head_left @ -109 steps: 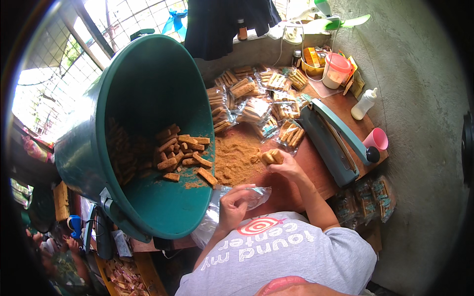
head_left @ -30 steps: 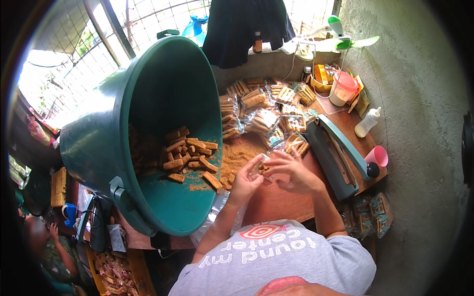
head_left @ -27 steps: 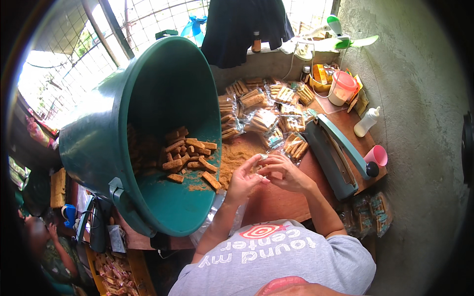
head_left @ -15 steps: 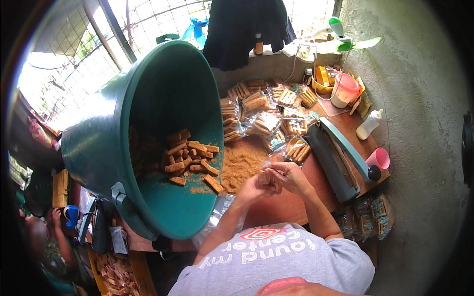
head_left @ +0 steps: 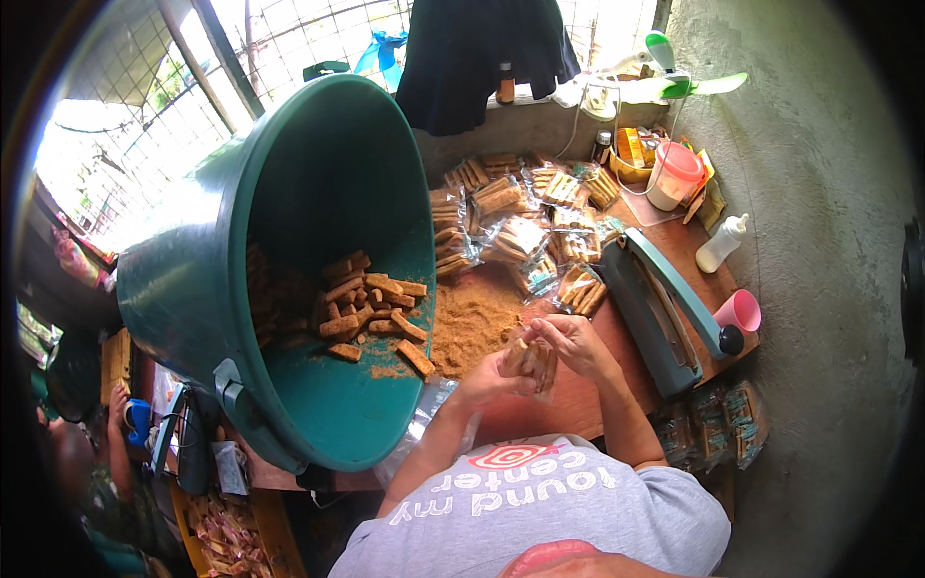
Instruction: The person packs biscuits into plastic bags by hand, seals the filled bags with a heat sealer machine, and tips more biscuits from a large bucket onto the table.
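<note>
both grips around biscuit bag

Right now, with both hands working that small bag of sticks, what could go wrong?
The left hand and right hand hold the small bag of sticks over the crumb pile; sticks could slip out. The tipped green tub leans on the table; its loose sticks might slide out.
</note>
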